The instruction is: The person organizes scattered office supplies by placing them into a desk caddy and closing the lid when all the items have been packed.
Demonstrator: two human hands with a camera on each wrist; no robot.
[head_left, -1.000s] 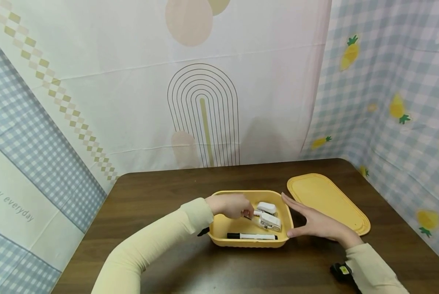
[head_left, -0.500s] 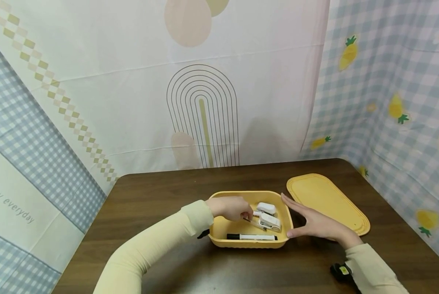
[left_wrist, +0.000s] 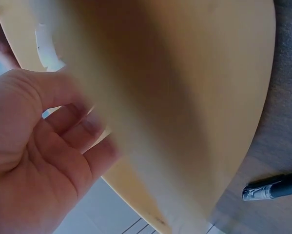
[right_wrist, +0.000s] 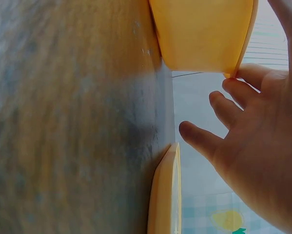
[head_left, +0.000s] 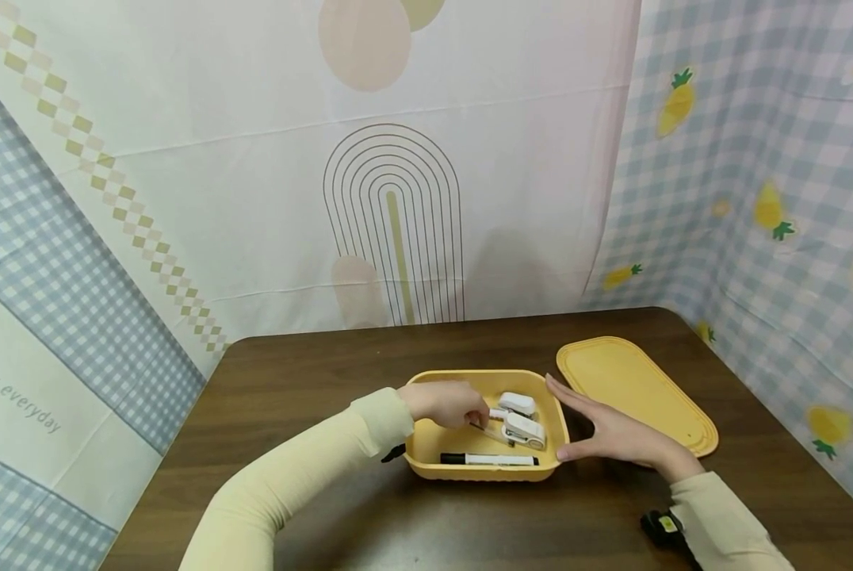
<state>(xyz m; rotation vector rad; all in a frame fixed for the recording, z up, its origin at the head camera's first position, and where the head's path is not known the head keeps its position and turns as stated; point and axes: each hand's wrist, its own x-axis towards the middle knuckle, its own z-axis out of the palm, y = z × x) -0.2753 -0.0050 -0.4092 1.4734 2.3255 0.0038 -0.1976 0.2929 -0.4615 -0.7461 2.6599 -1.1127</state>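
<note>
A yellow plastic box (head_left: 483, 473) stands on the table. My left hand (head_left: 449, 403) reaches into it with curled fingers, pinching the thin end of a white stapler (head_left: 524, 431); the fingertips' contact is partly hidden. Just behind lies a second white, stapler-like thing (head_left: 517, 402). A marker (head_left: 494, 460) with a black cap lies along the box's near side. In the left wrist view, the box wall (left_wrist: 223, 87) hides the fingertips of the left hand (left_wrist: 43, 141). My right hand (head_left: 615, 431) spans the box's right end, straight fingers and thumb touching its corners.
A yellow lid (head_left: 636, 392) lies on the dark wooden table (head_left: 312, 365), right of the box and behind the right hand. A patterned cloth (head_left: 269, 198) hangs behind the table, and a checked one (head_left: 740, 174) on the right.
The left hand has shifted very slightly left inside the box, and the stapler's thin end with it. The right hand and the box have hardly moved.
</note>
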